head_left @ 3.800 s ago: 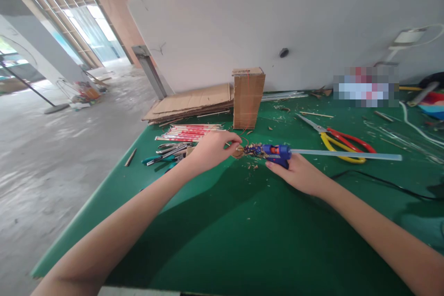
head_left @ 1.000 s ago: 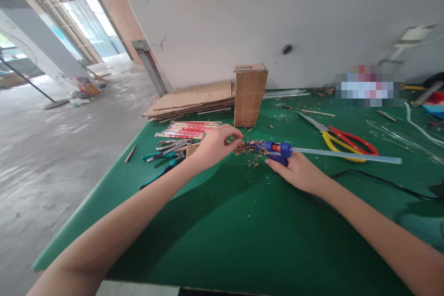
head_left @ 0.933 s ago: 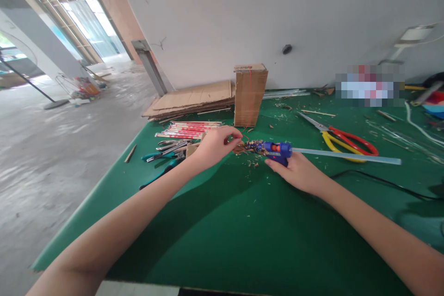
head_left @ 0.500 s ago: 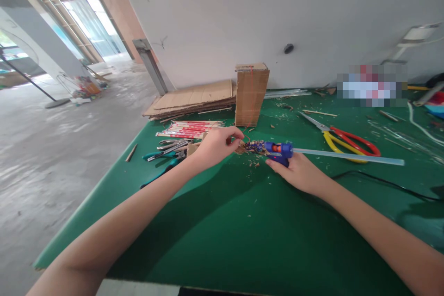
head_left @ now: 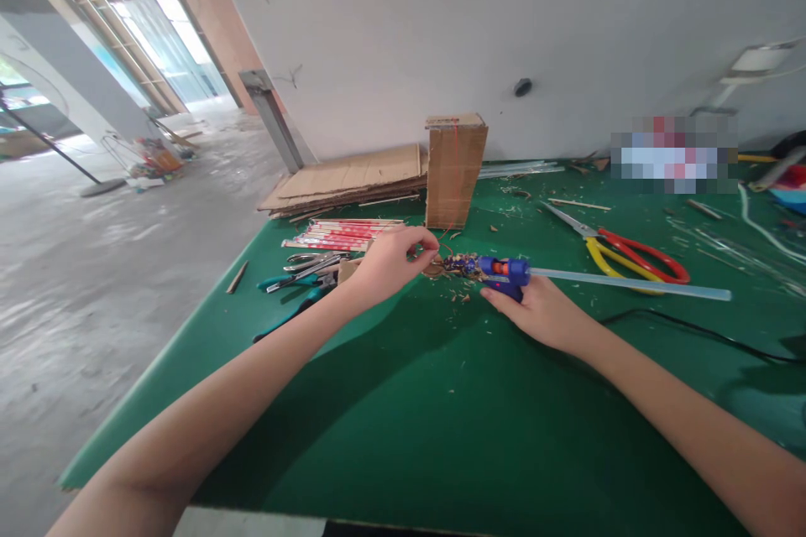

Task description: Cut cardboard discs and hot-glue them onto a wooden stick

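Observation:
My right hand point(head_left: 545, 306) is wrapped around the handle of a blue glue gun point(head_left: 517, 270), whose nozzle end points left. A long translucent glue stick point(head_left: 630, 283) juts out of its back. Brown scraps cling around the front of the gun. My left hand point(head_left: 394, 260) is closed in a pinch just by the nozzle; what its fingertips hold is too small to make out. An orange thread point(head_left: 448, 250) runs close to those fingertips from an upright cardboard box point(head_left: 457, 176) behind. A round brownish piece point(head_left: 434, 270) lies below the pinch, partly hidden.
Left of my hands lie pliers point(head_left: 290, 281) and a bundle of sticks in red-and-white wrap point(head_left: 353, 233). Cardboard sheets point(head_left: 353, 176) are stacked behind. Large scissors with red and yellow handles point(head_left: 620, 256) lie at right, near a black cable point(head_left: 693, 333). The green table point(head_left: 409, 436) carries scattered scraps.
Almost nothing differs. Both hands and the glue gun keep their places, and the whole view has shifted very slightly.

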The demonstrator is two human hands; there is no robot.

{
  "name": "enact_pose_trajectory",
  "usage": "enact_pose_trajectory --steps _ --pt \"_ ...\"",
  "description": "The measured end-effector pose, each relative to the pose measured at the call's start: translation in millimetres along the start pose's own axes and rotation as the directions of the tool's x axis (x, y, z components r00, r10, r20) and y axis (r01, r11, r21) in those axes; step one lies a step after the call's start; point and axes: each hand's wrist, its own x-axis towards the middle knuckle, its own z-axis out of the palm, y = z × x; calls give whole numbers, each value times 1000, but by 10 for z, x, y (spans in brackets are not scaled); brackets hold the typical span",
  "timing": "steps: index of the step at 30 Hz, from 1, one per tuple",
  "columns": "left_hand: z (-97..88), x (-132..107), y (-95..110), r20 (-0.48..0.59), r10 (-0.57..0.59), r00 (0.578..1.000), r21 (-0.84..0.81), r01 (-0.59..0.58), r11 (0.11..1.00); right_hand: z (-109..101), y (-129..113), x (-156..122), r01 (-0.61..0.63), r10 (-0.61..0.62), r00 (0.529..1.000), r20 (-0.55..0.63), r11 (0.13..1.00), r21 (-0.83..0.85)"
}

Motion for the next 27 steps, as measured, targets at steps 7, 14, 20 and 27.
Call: enact_pose_trajectory --steps 7,14,20,27 --pt "4 -11 -1 28 -24 999 -21 25 999 3 -19 2 -2 2 1000 -1 1000 4" --pt "-11 -10 19 40 -54 998 -8 54 999 -3 -14 -8 -7 7 1000 -8 1000 -14" --pt "-24 -11 25 50 -54 997 -17 55 998 -5 -7 -12 6 -7 1000 -23 1000 -16" --pt "-24 -13 34 48 -48 998 -25 49 998 4 0 -7 4 -4 1000 -22 1000 -7"
